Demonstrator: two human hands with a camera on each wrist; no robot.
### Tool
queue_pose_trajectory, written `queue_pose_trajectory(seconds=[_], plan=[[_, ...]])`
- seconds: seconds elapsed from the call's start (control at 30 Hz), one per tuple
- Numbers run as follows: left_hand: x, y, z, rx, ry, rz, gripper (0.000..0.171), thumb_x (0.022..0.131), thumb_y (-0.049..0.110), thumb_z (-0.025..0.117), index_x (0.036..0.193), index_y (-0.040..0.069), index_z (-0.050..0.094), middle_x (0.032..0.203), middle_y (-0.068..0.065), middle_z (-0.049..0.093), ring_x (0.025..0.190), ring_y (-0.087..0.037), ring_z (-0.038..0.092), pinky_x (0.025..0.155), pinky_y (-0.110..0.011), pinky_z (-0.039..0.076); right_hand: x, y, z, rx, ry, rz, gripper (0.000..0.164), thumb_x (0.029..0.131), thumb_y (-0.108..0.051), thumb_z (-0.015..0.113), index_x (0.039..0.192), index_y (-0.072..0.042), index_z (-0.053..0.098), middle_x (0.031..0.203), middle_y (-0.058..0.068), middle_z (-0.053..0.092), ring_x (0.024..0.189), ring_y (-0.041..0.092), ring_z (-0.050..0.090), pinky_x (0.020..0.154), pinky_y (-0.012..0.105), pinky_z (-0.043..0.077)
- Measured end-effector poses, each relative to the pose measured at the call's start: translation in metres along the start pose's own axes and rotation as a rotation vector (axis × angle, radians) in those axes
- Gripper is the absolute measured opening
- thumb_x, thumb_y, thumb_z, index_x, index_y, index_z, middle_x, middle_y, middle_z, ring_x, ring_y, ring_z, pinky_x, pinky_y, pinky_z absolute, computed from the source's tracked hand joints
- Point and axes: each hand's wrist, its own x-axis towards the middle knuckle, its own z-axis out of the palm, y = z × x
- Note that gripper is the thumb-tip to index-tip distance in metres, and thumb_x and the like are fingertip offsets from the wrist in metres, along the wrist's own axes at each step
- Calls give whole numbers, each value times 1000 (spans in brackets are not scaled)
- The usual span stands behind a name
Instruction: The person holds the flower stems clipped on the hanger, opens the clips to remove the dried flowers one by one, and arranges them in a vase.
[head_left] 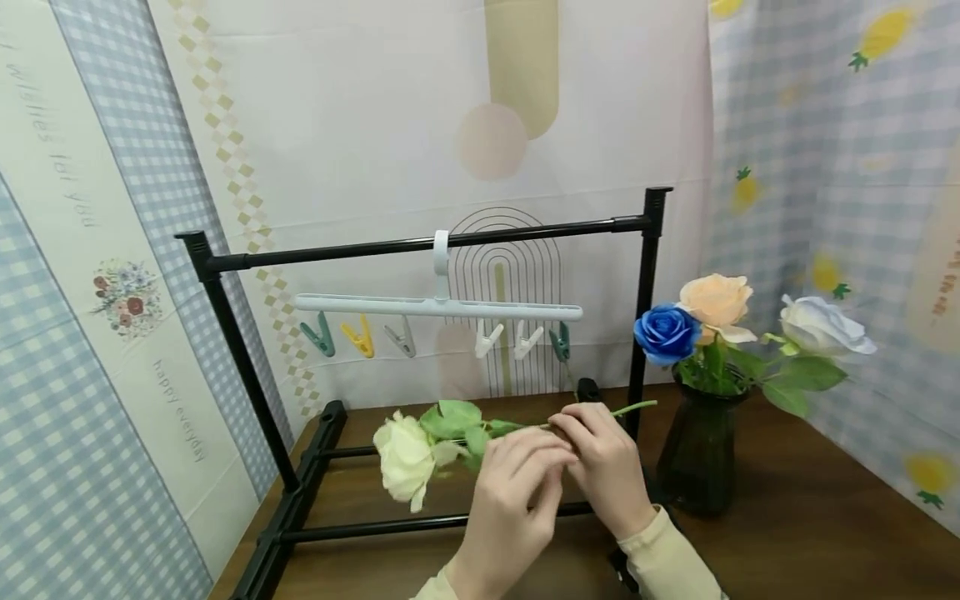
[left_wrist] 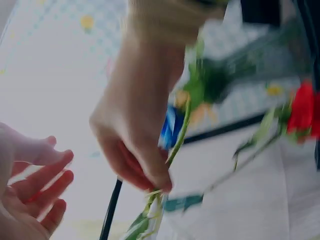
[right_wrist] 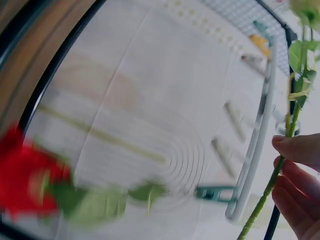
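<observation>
A cream-white rose (head_left: 405, 460) with green leaves lies sideways in the air, its bloom to the left. My right hand (head_left: 607, 467) pinches its green stem between thumb and fingers, the cut end sticking out to the right. Pale yellowish strands (right_wrist: 298, 95) show along that stem among the leaves. My left hand (left_wrist: 35, 182) is beside the stem with its fingers loosely bent and nothing in them. A red rose (right_wrist: 30, 177) hangs head down from the teal clip (right_wrist: 216, 192) at the right end of the pale blue hanger (head_left: 442, 307); in the head view my hands hide its bloom.
The hanger hooks over the top bar of a black rack (head_left: 337, 249). Other clips along it include a yellow clip (head_left: 358, 337) and a grey clip (head_left: 401, 337). At the right, a dark green vase (head_left: 697, 458) holds blue, peach and white roses on the brown table (head_left: 810, 517).
</observation>
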Motion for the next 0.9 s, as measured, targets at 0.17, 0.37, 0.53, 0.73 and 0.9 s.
queue_pose_trajectory(seconds=[0.17,0.37,0.53,0.73,0.9], plan=[[-8,18,13,-90,-233,77,20,82,0,66,86,19,70,91,8,69,95,-7,63,88,-19,44,1,27,-21,-46,24,-15,24,98,-18,56,90,-4,74,90,10,67,82,24,62,70,36,52],[-14,21,46,-118,-662,-108,12,90,12,65,91,23,71,88,12,69,83,0,60,72,-11,40,1,59,-47,-109,36,58,19,73,4,78,91,-2,74,89,11,69,83,26,64,71,38,53],[-9,14,81,-256,-801,-368,13,94,16,62,101,18,72,88,9,71,76,4,60,69,-11,46,1,80,-55,-110,54,161,20,73,5,78,92,-2,74,88,12,70,83,28,64,69,39,52],[1,13,115,-298,-855,-560,16,95,21,61,108,17,69,90,7,72,74,2,61,67,-15,48,13,101,-63,-133,80,223,17,81,1,74,97,1,72,88,17,72,79,32,65,66,44,51],[7,21,128,-245,-891,-554,24,93,22,64,115,15,65,88,6,72,65,1,58,59,-14,44,24,115,-73,-155,127,233,18,84,-1,72,101,3,70,83,19,72,70,32,66,58,46,50]])
